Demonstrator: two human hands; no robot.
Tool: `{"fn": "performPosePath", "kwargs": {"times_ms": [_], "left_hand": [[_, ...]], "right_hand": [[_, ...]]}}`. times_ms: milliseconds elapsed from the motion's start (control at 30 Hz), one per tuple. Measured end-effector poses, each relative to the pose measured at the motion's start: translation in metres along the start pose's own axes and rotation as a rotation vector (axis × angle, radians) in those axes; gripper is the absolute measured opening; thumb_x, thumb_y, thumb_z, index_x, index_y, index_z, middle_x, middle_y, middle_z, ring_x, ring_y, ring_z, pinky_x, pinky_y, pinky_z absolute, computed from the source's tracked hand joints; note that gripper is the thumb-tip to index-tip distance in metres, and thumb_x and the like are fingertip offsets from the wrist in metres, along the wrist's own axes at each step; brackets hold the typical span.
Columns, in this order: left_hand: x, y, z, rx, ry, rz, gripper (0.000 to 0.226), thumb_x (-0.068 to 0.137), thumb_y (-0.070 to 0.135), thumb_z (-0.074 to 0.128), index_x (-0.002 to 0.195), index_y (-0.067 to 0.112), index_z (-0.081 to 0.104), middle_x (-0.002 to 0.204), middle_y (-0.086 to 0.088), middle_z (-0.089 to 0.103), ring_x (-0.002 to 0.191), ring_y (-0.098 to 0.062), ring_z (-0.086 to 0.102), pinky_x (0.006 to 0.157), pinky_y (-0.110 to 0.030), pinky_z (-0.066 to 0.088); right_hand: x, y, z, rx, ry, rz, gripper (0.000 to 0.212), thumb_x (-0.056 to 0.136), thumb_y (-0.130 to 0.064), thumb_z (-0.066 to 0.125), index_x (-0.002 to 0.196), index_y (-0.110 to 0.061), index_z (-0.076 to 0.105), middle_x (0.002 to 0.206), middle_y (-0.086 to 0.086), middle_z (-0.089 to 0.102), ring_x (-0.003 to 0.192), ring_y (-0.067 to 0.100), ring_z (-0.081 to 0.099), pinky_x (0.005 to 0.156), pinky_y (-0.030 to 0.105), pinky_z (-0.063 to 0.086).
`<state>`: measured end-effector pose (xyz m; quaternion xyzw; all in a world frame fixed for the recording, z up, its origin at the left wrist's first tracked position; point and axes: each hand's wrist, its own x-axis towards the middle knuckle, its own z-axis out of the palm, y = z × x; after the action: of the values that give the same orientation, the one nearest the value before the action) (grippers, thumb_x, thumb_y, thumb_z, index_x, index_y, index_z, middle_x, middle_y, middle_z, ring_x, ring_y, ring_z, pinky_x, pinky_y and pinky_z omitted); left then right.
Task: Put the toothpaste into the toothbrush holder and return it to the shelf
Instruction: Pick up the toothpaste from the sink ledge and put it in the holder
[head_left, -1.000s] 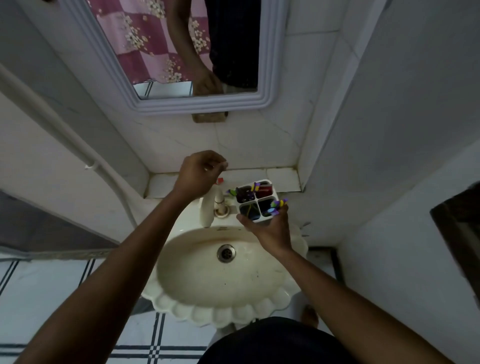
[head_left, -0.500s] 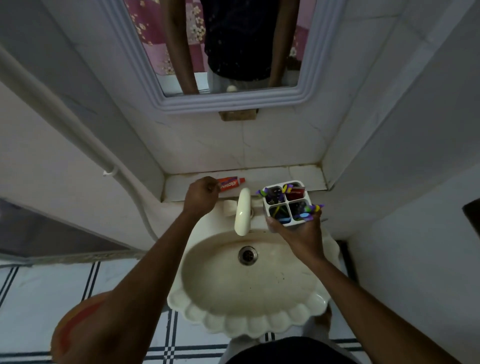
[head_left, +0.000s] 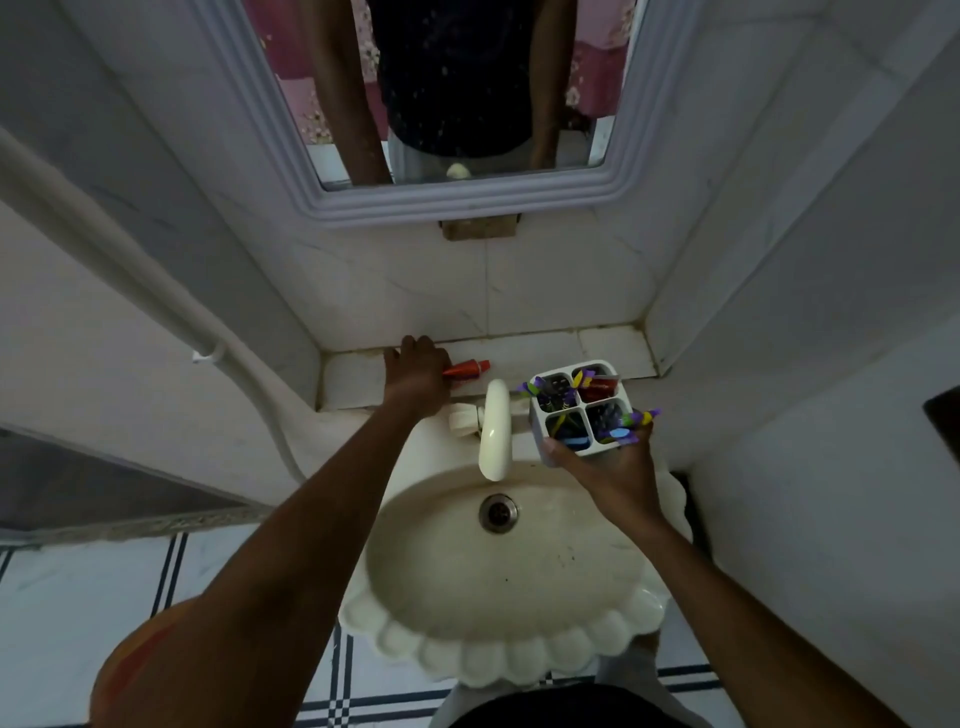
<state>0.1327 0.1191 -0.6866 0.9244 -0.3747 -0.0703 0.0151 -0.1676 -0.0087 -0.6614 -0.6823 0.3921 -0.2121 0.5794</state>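
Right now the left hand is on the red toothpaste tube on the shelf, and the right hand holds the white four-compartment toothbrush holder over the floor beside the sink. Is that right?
One detail is wrong. In the head view the right hand holds the toothbrush holder above the back rim of the sink, beside the tap, not over the floor. The rest holds: the left hand is on the red toothpaste tube on the shelf.
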Motion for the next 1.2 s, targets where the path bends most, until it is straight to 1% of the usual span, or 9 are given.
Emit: {"fn": "performPosePath", "kwargs": {"times_ms": [200, 367, 467, 567, 667, 767, 900, 1033, 1200], "left_hand": [[-0.031, 0.003, -0.048, -0.574, 0.077, -0.131, 0.031, 0.1, 0.057, 0.062, 0.115, 0.03, 0.063, 0.089, 0.006, 0.077, 0.072, -0.018, 0.075, 0.067, -0.035, 0.061], [-0.055, 0.018, -0.114, -0.946, 0.144, -0.097, 0.037, 0.101, 0.035, 0.073, 0.13, 0.014, 0.063, 0.11, -0.004, 0.078, 0.081, -0.02, 0.081, 0.07, -0.037, 0.068], [-0.07, 0.027, -0.146, -0.927, 0.091, -0.005, 0.039, 0.1, 0.02, 0.075, 0.136, 0.013, 0.064, 0.12, -0.007, 0.075, 0.084, -0.02, 0.081, 0.072, -0.035, 0.068], [-0.085, 0.045, -0.167, -0.859, 0.051, 0.063, 0.029, 0.094, 0.016, 0.081, 0.123, 0.011, 0.075, 0.106, -0.003, 0.079, 0.078, -0.019, 0.081, 0.072, -0.042, 0.068], [-0.093, 0.067, -0.175, -0.675, 0.107, 0.087, 0.016, 0.085, 0.024, 0.09, 0.098, 0.021, 0.082, 0.083, 0.006, 0.079, 0.073, -0.012, 0.076, 0.074, -0.038, 0.064], [-0.098, 0.085, -0.173, -0.473, 0.139, 0.156, 0.017, 0.079, 0.039, 0.092, 0.089, 0.03, 0.082, 0.083, 0.011, 0.078, 0.082, -0.009, 0.072, 0.077, -0.035, 0.059], [-0.104, 0.108, -0.167, -0.438, 0.11, 0.2, 0.012, 0.083, 0.029, 0.087, 0.094, 0.026, 0.083, 0.084, 0.007, 0.078, 0.078, -0.013, 0.071, 0.074, -0.041, 0.06], [-0.108, 0.12, -0.161, -0.452, 0.081, 0.23, 0.013, 0.086, 0.022, 0.083, 0.096, 0.03, 0.082, 0.085, 0.012, 0.077, 0.078, -0.008, 0.07, 0.072, -0.029, 0.054], [-0.113, 0.131, -0.151, -0.384, 0.063, 0.271, 0.015, 0.089, 0.03, 0.08, 0.104, 0.032, 0.081, 0.098, 0.01, 0.082, 0.086, -0.011, 0.073, 0.076, -0.035, 0.06]], "right_hand": [[0.006, 0.011, -0.005, -0.047, -0.009, 0.015, 0.106, 0.054, -0.079, 0.105, 0.14, -0.032, 0.065, 0.13, -0.016, 0.083, 0.123, 0.004, 0.079, 0.111, 0.051, 0.065], [0.012, 0.023, -0.005, -0.088, 0.009, 0.027, 0.11, 0.05, -0.082, 0.106, 0.138, -0.038, 0.057, 0.131, -0.011, 0.081, 0.123, 0.01, 0.079, 0.109, 0.053, 0.066], [0.014, 0.028, -0.006, -0.115, 0.013, 0.016, 0.113, 0.048, -0.085, 0.105, 0.137, -0.039, 0.053, 0.133, -0.01, 0.078, 0.126, 0.015, 0.077, 0.108, 0.054, 0.065], [0.015, 0.031, -0.007, -0.12, -0.014, 0.011, 0.119, 0.043, -0.08, 0.109, 0.137, -0.038, 0.048, 0.134, -0.009, 0.077, 0.125, 0.016, 0.078, 0.107, 0.051, 0.067], [0.017, 0.035, -0.008, -0.139, -0.044, 0.002, 0.125, 0.041, -0.075, 0.112, 0.139, -0.033, 0.048, 0.132, -0.008, 0.078, 0.123, 0.014, 0.08, 0.103, 0.048, 0.069], [0.02, 0.043, -0.009, -0.188, -0.053, -0.027, 0.117, 0.048, -0.075, 0.11, 0.138, -0.033, 0.047, 0.133, -0.004, 0.075, 0.123, 0.017, 0.078, 0.101, 0.05, 0.069], [0.024, 0.052, -0.01, -0.226, -0.074, -0.048, 0.119, 0.049, -0.081, 0.105, 0.141, -0.031, 0.047, 0.136, -0.003, 0.072, 0.125, 0.02, 0.076, 0.1, 0.05, 0.069], [0.021, 0.051, -0.011, -0.227, -0.079, -0.061, 0.127, 0.045, -0.099, 0.09, 0.141, -0.03, 0.046, 0.139, -0.003, 0.068, 0.129, 0.023, 0.074, 0.102, 0.051, 0.067], [0.019, 0.053, -0.011, -0.192, -0.067, 0.004, 0.132, 0.041, -0.096, 0.095, 0.144, -0.035, 0.039, 0.144, -0.001, 0.067, 0.133, 0.024, 0.073, 0.103, 0.052, 0.068]]}}
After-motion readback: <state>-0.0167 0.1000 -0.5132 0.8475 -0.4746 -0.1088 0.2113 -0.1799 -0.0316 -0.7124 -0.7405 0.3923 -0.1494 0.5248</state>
